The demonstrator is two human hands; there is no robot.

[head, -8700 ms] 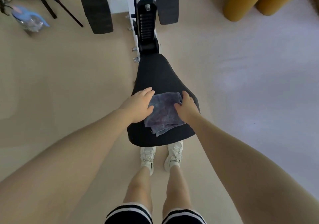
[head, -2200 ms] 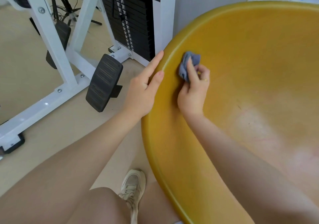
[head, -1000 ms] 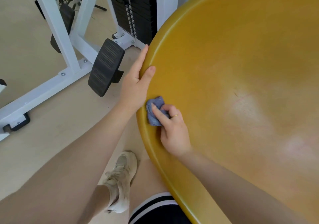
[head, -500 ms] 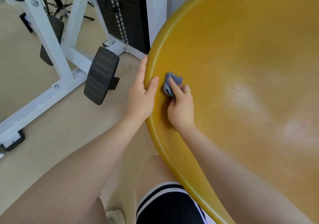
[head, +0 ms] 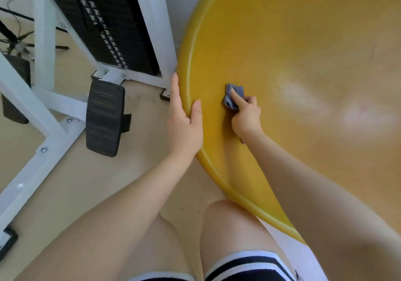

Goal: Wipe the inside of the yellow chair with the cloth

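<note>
Fingers of right hand [head: 246, 116] bunch cloth [head: 233, 95], pressing it on yellow chair [head: 282, 42] inner wall; left hand [head: 184, 124] grips rim, steadying shell.

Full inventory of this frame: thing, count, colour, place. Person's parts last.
yellow chair: 1, yellow, fills the right side
cloth: 1, grey-blue, bunched against the chair's inner wall near its left rim
gym machine frame: 1, white, left
weight stack: 1, black, top centre-left
foot pad: 1, black, on the frame left of the chair
floor: beige, below
shorts: black with white bands, bottom
left hand: grips the chair's rim
right hand: holds the cloth
</note>
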